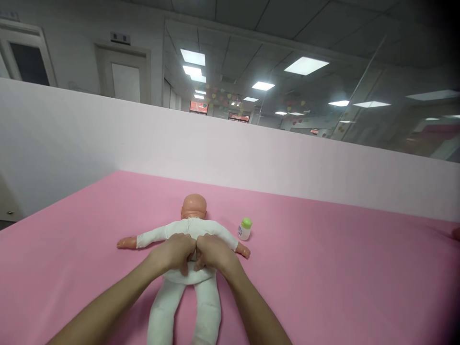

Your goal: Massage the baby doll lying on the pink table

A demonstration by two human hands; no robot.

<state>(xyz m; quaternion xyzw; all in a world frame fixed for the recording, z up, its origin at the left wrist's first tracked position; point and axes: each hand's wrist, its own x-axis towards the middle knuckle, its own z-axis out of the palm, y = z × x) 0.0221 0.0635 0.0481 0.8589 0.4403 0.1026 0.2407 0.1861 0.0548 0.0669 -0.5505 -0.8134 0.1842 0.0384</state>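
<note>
A small jar point(245, 232) with a green lid point(246, 223) stands on the pink surface point(341, 268) just below centre, a white partition point(251, 153) crosses mid-frame, a door point(125, 79) shows upper left, and ceiling lights point(306, 65) glow upper right.

Just 2 bare arms here tbh: the left forearm point(117, 298) and right forearm point(253, 304) both look slim and pretty smooth, narrowing toward the wrists. Left hand point(179, 250) and right hand point(215, 251) are bare too, with roundish knuckles, finer details kinda blurry.
</note>
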